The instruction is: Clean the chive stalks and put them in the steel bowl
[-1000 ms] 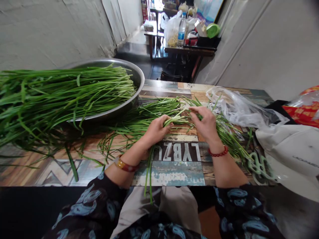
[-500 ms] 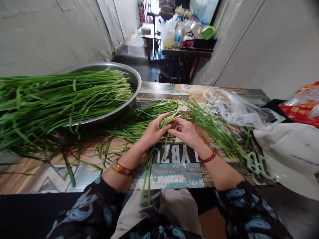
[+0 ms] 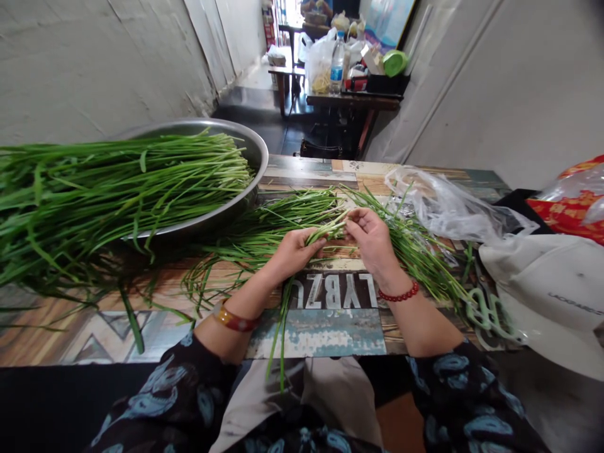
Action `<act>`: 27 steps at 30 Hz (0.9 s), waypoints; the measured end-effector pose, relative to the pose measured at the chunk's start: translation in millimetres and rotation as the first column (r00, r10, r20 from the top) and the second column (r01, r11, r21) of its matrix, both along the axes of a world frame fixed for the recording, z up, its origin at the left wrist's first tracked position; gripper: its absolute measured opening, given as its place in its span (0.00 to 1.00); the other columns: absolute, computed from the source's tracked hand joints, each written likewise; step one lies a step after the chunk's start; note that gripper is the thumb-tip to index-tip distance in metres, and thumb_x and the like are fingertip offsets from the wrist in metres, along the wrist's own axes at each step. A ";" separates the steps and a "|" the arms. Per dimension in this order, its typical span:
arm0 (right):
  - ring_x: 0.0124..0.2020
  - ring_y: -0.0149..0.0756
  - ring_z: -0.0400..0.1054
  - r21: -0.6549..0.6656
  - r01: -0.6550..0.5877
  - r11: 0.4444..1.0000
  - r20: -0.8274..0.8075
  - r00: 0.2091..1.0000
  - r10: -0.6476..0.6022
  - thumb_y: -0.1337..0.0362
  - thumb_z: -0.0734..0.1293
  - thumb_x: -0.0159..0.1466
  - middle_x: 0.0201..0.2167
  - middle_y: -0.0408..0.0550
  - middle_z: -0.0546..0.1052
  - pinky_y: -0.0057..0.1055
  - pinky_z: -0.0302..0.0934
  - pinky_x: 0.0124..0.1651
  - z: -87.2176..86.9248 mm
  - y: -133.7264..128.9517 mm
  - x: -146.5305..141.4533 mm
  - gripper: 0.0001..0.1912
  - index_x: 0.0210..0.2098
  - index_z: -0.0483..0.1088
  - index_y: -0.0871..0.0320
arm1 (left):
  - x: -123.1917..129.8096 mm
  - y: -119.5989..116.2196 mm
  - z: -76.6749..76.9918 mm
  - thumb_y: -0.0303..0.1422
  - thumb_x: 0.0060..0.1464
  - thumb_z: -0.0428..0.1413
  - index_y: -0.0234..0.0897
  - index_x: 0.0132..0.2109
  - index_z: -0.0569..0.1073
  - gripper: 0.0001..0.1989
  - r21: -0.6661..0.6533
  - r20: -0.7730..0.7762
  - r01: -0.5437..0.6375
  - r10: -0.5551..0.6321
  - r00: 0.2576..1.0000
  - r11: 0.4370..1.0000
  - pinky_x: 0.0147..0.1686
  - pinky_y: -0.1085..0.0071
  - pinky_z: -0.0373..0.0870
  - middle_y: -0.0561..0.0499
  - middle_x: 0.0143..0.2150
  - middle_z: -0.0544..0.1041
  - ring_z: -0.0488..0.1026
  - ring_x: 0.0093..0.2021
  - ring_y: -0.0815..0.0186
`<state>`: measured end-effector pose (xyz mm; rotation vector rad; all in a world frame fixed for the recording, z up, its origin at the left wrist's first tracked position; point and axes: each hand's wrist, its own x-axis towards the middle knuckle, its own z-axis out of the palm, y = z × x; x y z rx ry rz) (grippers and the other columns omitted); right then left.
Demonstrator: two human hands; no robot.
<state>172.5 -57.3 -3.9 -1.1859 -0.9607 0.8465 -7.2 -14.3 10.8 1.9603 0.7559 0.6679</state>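
Note:
My left hand [image 3: 298, 251] is closed around a small bunch of garlic chives [image 3: 325, 231], pale stem ends pointing up and right. A few green leaves of it hang down over the table's front edge. At those pale ends my right hand [image 3: 370, 236] pinches with thumb and fingers. Loose chives [image 3: 264, 233] lie on the table behind my left hand, and another pile [image 3: 419, 258] lies to the right of my right hand. A large metal basin [image 3: 259, 157] at the left is heaped with chives [image 3: 141, 182].
A crumpled clear plastic bag [image 3: 453, 201] lies at the back right of the patterned table [image 3: 321, 333]. Green-handled scissors [image 3: 491, 314] and a white cap [image 3: 547, 289] are at the right. Beyond, another table holds a water bottle [image 3: 336, 66] and bags.
My right hand has moved right, away from my left, out to the tips of the pale stems. My left hand keeps its hold, slightly lower.

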 end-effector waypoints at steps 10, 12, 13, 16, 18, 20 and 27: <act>0.29 0.27 0.67 0.070 0.031 0.997 0.032 0.999 -0.034 0.59 0.71 0.57 0.31 0.42 0.74 0.26 0.68 0.34 5.0 -3.4 2.3 0.13 0.40 0.74 0.56 | -0.6 1.7 -8.1 0.40 0.59 0.53 0.34 0.27 0.68 0.17 -0.026 0.021 0.031 -0.031 0.999 0.999 0.30 0.74 0.57 0.56 0.24 0.66 0.61 0.27 0.72; 0.29 0.28 0.67 0.069 0.038 0.997 0.033 0.999 -0.041 0.58 0.72 0.56 0.30 0.42 0.75 0.27 0.68 0.34 4.5 -3.2 2.3 0.12 0.39 0.74 0.56 | -1.1 2.0 -7.5 0.40 0.59 0.53 0.33 0.27 0.69 0.17 -0.019 -0.005 0.037 -0.037 0.999 0.999 0.31 0.74 0.59 0.55 0.25 0.68 0.63 0.28 0.71; 0.29 0.28 0.68 0.061 0.041 0.997 0.037 0.998 -0.044 0.58 0.72 0.56 0.29 0.42 0.75 0.27 0.69 0.34 4.3 -3.0 1.8 0.12 0.38 0.74 0.56 | -1.4 2.0 -6.7 0.40 0.60 0.53 0.33 0.27 0.70 0.17 -0.024 -0.017 0.041 -0.042 0.999 0.999 0.32 0.74 0.60 0.54 0.25 0.69 0.64 0.28 0.70; 0.29 0.29 0.69 0.030 0.039 0.999 0.039 0.998 -0.040 0.57 0.72 0.56 0.29 0.42 0.76 0.29 0.70 0.34 3.1 -2.0 -1.5 0.13 0.38 0.74 0.56 | -1.8 0.8 -3.9 0.40 0.60 0.52 0.33 0.29 0.71 0.16 -0.066 -0.016 0.050 -0.051 0.999 0.997 0.31 0.73 0.62 0.53 0.25 0.72 0.67 0.28 0.69; 0.28 0.29 0.69 0.020 0.016 1.000 0.029 0.999 -0.017 0.57 0.72 0.55 0.29 0.42 0.76 0.29 0.70 0.33 1.5 -1.2 -4.2 0.13 0.37 0.74 0.57 | -1.7 -0.4 -2.3 0.39 0.59 0.53 0.34 0.29 0.70 0.14 -0.089 -0.001 0.045 -0.045 0.999 0.995 0.30 0.74 0.63 0.53 0.25 0.71 0.67 0.26 0.70; 0.28 0.29 0.70 0.018 -0.024 1.000 0.025 0.999 0.023 0.58 0.72 0.55 0.28 0.42 0.76 0.28 0.70 0.34 -0.8 -0.8 -6.1 0.13 0.38 0.73 0.56 | -1.5 -1.5 -1.6 0.38 0.59 0.52 0.35 0.29 0.68 0.14 -0.098 0.002 0.029 -0.029 1.000 0.995 0.29 0.74 0.63 0.55 0.23 0.70 0.67 0.25 0.70; 0.31 0.30 0.73 0.062 -0.103 0.993 0.213 0.973 0.087 0.62 0.68 0.58 0.33 0.43 0.77 0.30 0.71 0.37 -8.8 -2.7 -5.4 0.16 0.47 0.70 0.55 | -0.3 -1.6 -3.3 0.36 0.60 0.51 0.35 0.30 0.68 0.12 0.065 -0.043 -0.004 0.007 0.999 0.998 0.29 0.76 0.61 0.55 0.24 0.69 0.65 0.28 0.70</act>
